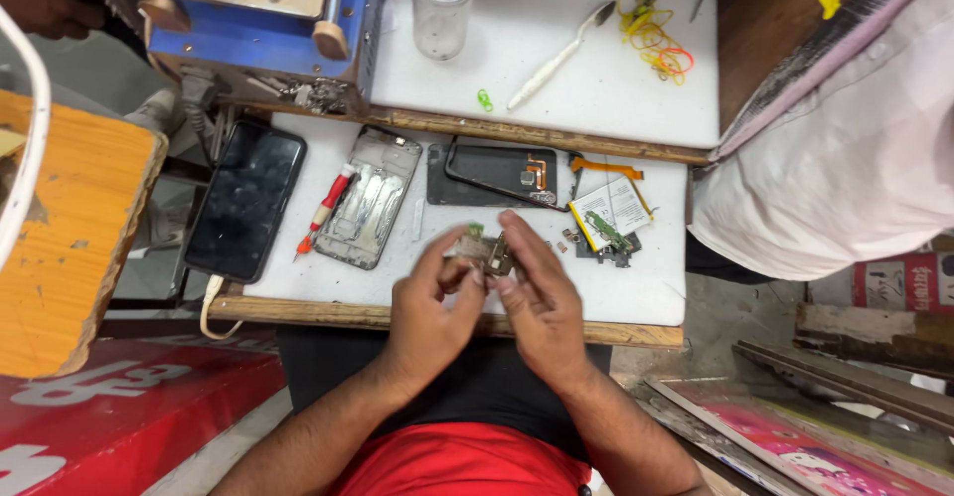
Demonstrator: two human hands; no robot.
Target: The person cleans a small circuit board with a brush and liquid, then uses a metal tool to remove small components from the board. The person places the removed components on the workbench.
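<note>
1. Nearest the camera, the left hand (pixel 429 302) and the right hand (pixel 537 302) meet over the front edge of the desk (pixel 656 292), both pinching a small circuit board (pixel 484 252) between thumb and fingertips; each grip is closed lightly on the board, the other fingers loosely curled
2. The board sits in the air just above the front edge, about midway along it, touching nothing but the fingers; a small green part shows at its top
3. As a judgement, the step in hand is close work on this loose board, turning or picking at it; what comes next seems to call for a steady pinch and fine fingertip control, since the piece is small and would drop easily
4. Just beyond the hands to the right lie a battery (pixel 613 205) with a green strip part across it, and small dark bits near it
5. Toward the middle of the desk a dark phone back cover (pixel 497 170) lies flat with an orange flex cable (pixel 606 167) at its right
6. To the left lie a bare phone frame (pixel 370 196), a red-handled screwdriver (pixel 323 208) beside it, and a dark phone (pixel 245 201) overhanging the left edge
7. The far, raised white surface carries a clear bottle (pixel 440 4), a white toothbrush (pixel 558 59), rubber bands (pixel 658 44) and a blue machine (pixel 268 9) at the far left corner
8. Another person in a pale shirt (pixel 845 148) stands at the right; an orange stool (pixel 70 228) is at the left
</note>
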